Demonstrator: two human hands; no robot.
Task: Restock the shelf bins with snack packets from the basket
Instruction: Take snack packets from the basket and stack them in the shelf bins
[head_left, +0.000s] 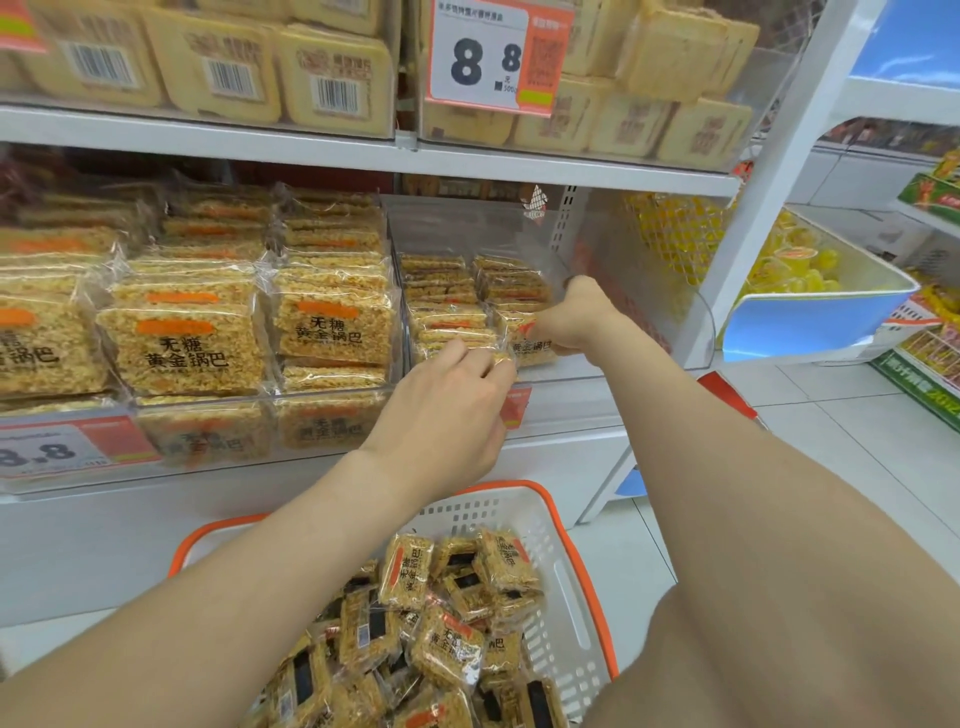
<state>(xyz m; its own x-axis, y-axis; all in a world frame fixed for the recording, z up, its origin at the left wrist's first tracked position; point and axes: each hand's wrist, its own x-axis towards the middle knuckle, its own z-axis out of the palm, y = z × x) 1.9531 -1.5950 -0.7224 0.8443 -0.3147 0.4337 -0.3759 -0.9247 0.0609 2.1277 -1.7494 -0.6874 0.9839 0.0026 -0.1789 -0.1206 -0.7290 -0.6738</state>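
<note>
Snack packet (530, 345) sits pinched between both hands over the clear bin (649, 291). Left hand (447, 415) grips its corner; right hand (571, 322) clamps its far side. Basket (576, 587) lies at six o'clock.

White metal shelving (519, 166) fills view, upright post (769, 208) at right end. Price tag (493, 52) reading 8.8 clipped above. Pale tiled floor (831, 441) at right. Neighbouring display bin (831, 291), blue-fronted, holds yellow goods. Bright, even shop light.

Both arms outstretched, left hand (447, 410) and right hand (571, 322) pinching.
</note>
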